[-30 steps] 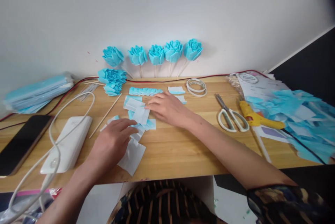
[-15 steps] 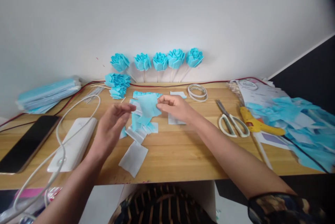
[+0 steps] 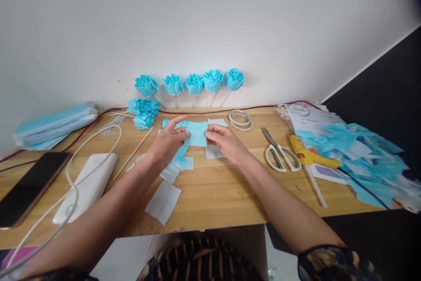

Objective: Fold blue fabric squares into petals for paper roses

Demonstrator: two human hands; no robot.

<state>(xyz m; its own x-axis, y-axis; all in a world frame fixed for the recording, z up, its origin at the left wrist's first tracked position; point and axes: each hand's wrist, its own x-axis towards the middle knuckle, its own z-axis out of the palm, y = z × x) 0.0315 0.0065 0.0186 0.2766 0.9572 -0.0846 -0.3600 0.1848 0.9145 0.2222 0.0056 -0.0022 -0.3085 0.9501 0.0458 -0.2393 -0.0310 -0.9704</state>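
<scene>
My left hand [image 3: 168,140] and my right hand [image 3: 223,140] pinch the two sides of a small light-blue square of mask fabric [image 3: 196,134], held just above the wooden table [image 3: 230,193]. Under and beside it lie several cut blue and white fabric pieces [image 3: 174,165]. A larger white piece [image 3: 162,202] rests near the front edge. Several finished blue fabric flowers on sticks [image 3: 194,83] lean against the wall, and two more flowers [image 3: 143,112] lie to their left.
White-handled scissors [image 3: 279,154] and a yellow glue gun [image 3: 311,154] lie right of my hands, beside a heap of blue scraps [image 3: 362,158]. Elastic loops [image 3: 240,119] sit behind. On the left are a mask stack [image 3: 52,125], a phone [image 3: 28,186], a power bank [image 3: 87,184] with cable and a wooden stick [image 3: 133,154].
Both hands rose from the pile on the table. A blue square was picked up and both hands now pinch it by its sides. The view shifted slightly.
</scene>
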